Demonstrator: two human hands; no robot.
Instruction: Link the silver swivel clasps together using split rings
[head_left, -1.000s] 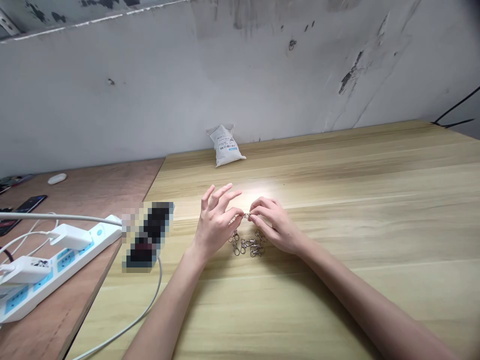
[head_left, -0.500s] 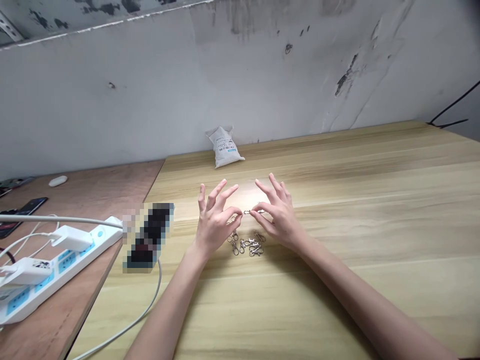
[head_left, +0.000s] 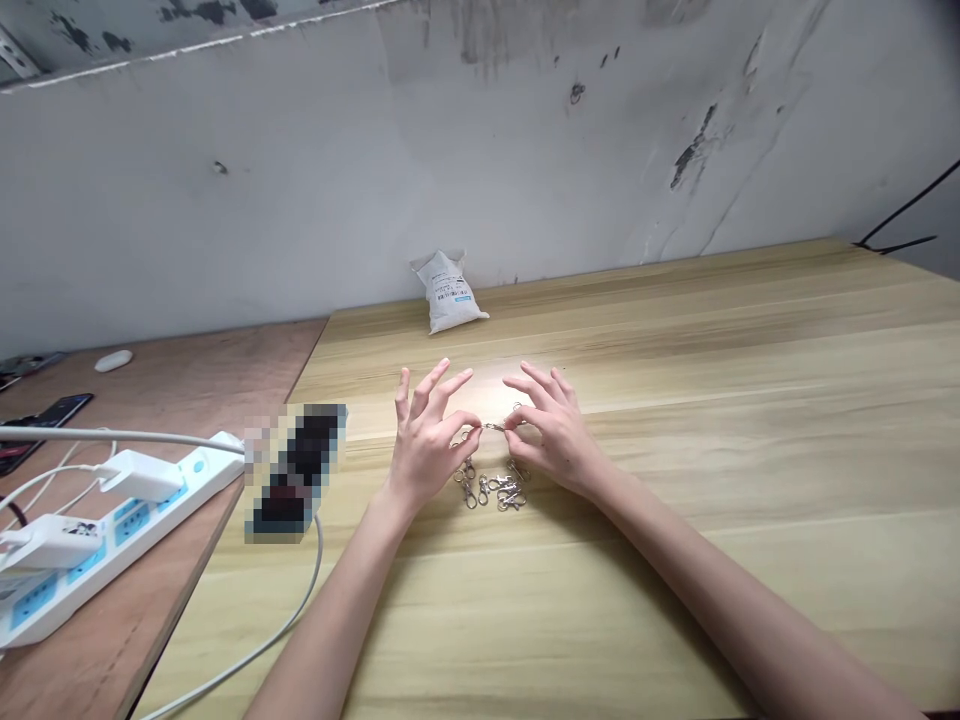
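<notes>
Between my two hands a small metal clasp [head_left: 493,427] is stretched level above the wooden table. My left hand [head_left: 429,440] pinches its left end between thumb and forefinger, the other fingers spread. On the other side, my right hand [head_left: 553,430] has thumb and forefinger closed on the right end, its remaining fingers raised. Just below lie several silver swivel clasps [head_left: 510,493] in a loose pile, a few of them partly behind my left fingertips. A metal ring [head_left: 517,407] shows behind my right forefinger.
A white plastic package [head_left: 451,295] stands by the wall. At left are a white power strip [head_left: 120,545] with plugged-in chargers, a phone [head_left: 56,412] and a white oval case [head_left: 113,361]. A pixelated device [head_left: 298,472] with a cable [head_left: 300,610] lies nearer my left arm.
My right fingertips have shifted slightly along the clasp, and more of it shows between the hands. The raised right fingers have bent to the left. My left hand stays nearly in place.
</notes>
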